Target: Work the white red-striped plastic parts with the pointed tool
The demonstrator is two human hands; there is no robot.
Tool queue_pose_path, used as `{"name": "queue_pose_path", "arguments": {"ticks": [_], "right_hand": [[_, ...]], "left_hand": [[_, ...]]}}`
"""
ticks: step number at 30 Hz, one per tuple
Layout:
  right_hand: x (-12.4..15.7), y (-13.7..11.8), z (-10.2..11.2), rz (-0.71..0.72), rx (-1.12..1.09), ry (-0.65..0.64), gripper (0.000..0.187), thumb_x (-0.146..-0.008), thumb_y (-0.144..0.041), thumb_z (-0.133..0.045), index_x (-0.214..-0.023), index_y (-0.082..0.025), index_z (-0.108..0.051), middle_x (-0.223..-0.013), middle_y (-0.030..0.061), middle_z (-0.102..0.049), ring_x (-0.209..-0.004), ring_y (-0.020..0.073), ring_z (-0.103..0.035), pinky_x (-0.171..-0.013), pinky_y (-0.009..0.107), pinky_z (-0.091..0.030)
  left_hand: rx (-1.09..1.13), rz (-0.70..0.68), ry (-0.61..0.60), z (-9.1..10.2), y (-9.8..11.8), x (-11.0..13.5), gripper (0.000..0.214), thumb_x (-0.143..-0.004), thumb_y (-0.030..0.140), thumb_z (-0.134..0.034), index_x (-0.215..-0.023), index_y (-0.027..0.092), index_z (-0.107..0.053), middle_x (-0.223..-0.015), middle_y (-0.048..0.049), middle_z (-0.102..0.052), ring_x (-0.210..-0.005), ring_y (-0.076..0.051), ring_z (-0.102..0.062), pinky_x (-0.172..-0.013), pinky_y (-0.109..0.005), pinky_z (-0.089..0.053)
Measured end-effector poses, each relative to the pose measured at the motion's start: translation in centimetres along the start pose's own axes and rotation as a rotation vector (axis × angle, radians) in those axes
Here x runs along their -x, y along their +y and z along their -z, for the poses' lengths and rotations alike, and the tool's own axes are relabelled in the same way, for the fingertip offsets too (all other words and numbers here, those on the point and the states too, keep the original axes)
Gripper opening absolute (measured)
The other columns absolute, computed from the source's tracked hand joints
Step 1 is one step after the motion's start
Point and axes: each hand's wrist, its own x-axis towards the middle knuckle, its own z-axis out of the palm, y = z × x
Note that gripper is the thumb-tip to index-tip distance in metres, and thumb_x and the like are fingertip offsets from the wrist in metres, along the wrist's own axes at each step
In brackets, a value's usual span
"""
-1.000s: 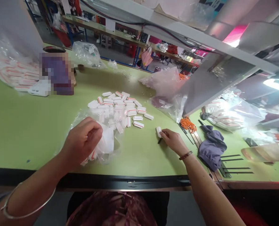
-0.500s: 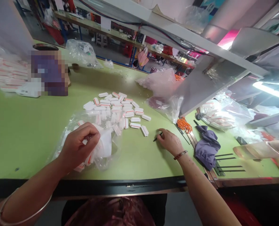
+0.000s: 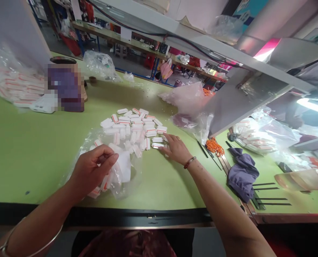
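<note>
My right hand reaches the right edge of the pile of white, red-striped plastic pieces

Thumb and forefinger stand wide apart there, just above the green table — my left hand curls over the clear plastic bag, thumb near fingertips, and whether it pinches anything I cannot tell — black strips lie off to the right

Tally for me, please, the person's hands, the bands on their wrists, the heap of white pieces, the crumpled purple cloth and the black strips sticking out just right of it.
Left hand and right hand: 2
Pale bangle and dark bracelet: 2
Heap of white pieces: 1 (too overlapped to count singly)
Purple cloth: 1
Black strips: 4
Total: 10, taking the heap as 1
</note>
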Motion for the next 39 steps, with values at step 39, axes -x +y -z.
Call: {"name": "queue_pose_path", "arguments": {"ticks": [39], "right_hand": [[1.9, -7.8, 8.3, 0.202, -0.529, -0.081, 0.034, -0.077, -0.040, -0.069, -0.107, -0.023, -0.070, -0.099, 0.0052, -0.065, -0.091, 0.0193, -0.060, -0.084, 0.034, -0.049]], "left_hand": [[0.533, 0.126, -0.108, -2.6, 0.7, 0.2, 0.028, -0.082, 0.032, -0.060, -0.102, 0.018, -0.049, -0.069, 0.0048, -0.054, -0.053, -0.011, -0.063, -0.045, -0.021, -0.051]]}}
